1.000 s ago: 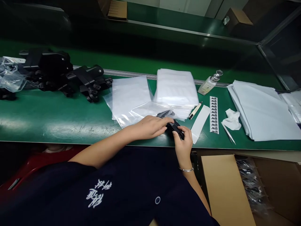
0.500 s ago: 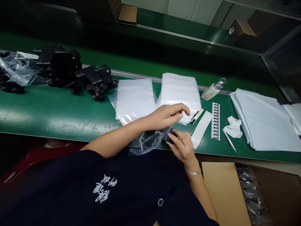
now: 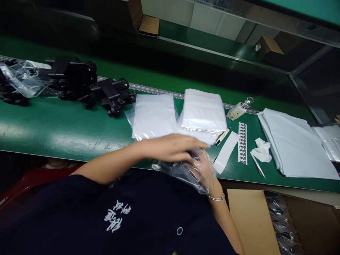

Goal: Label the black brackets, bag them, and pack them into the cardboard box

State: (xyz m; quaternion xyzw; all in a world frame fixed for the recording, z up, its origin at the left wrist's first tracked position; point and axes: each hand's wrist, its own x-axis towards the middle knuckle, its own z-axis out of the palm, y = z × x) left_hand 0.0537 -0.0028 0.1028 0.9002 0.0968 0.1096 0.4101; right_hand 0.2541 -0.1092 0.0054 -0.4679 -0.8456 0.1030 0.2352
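A clear plastic bag (image 3: 183, 173) is bunched at the bench's front edge, close to my body. Its film lies over my right hand (image 3: 205, 170), whose fingers are blurred and partly covered, so their grip cannot be made out. My left hand (image 3: 172, 148) reaches across from the left, just above the bag. Its fingers are stretched out and apart, the tips near my right hand. Small parts show dimly through the film below my left palm, too blurred to name.
Behind my hands lie a white sheet in film (image 3: 155, 115) and a stack of white bags (image 3: 203, 109). To the right are a bottle (image 3: 236, 111), a pen (image 3: 223, 136), a label strip (image 3: 242, 143), tweezers (image 3: 257, 164) and white sheets (image 3: 297, 145). Black assemblies (image 3: 113, 94) stand left; an open carton (image 3: 247, 212) sits below.
The bag's film has shifted right and now covers my right hand. My left hand has moved slightly left and down, fingers straighter. The black piece in my right fingers is no longer visible.
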